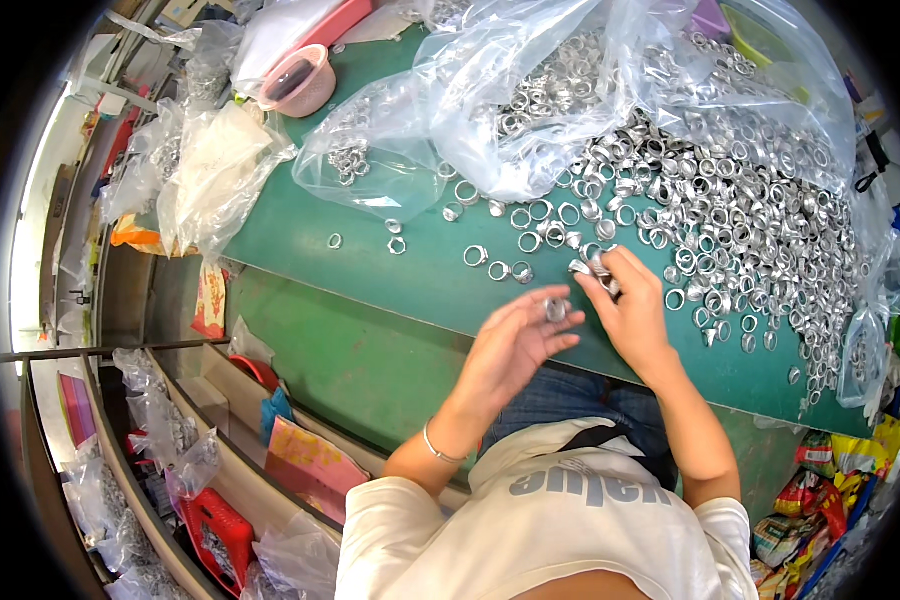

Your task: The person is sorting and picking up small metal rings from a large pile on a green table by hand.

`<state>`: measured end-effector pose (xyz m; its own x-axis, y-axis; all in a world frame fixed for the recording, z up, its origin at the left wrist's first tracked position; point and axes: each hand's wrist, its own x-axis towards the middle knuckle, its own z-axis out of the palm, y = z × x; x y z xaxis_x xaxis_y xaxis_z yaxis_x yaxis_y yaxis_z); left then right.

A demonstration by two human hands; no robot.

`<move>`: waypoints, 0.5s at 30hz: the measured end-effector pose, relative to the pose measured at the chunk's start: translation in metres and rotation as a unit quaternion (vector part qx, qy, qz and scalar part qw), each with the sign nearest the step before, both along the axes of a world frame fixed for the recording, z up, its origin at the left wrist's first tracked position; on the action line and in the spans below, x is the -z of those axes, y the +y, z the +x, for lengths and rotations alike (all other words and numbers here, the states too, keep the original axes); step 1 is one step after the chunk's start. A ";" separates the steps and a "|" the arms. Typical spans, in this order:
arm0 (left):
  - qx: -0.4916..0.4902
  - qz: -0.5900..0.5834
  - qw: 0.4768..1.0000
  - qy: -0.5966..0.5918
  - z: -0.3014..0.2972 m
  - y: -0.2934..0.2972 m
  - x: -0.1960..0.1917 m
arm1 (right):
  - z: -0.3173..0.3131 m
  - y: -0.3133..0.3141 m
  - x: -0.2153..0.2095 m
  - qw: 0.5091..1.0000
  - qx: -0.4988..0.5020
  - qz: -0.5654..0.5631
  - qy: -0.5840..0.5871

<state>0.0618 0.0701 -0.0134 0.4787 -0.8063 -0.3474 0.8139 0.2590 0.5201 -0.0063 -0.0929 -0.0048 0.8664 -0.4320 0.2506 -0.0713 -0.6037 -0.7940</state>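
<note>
We note the left hand [515,340] raised just off the near edge of the green felt-topped table [370,255], fingers pinched narrowly on one small silver metal ring [556,309] held at the fingertips. The right hand [630,310] sits immediately beside it, to the right and slightly farther from the body, its fingertips closed around a small cluster of silver rings [592,268]; how many, we cannot tell.

Key relation: the held ring lies between the two hands, just left of and nearer than the right fingertips, almost touching them. The right hand is the nearer one to the big heap of loose silver rings [730,210], which spreads up and to the right of it. The ring's opening seems turned toward the camera, though blur leaves this uncertain.

A few stray rings [500,268] lie on the felt ahead of the left hand. A clear plastic bag [490,110] of more rings slumps beyond.
</note>
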 end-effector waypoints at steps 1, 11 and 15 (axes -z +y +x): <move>0.012 -0.014 0.998 0.060 -0.005 0.000 0.006 | -0.002 0.002 -0.007 1.000 -0.027 -0.001 -0.003; -0.014 0.000 0.974 0.225 -0.013 -0.020 0.005 | -0.017 0.006 -0.040 0.977 -0.203 -0.059 -0.025; -0.026 -0.004 0.994 0.104 -0.019 -0.008 0.003 | 0.019 -0.003 -0.022 0.990 -0.099 -0.083 -0.048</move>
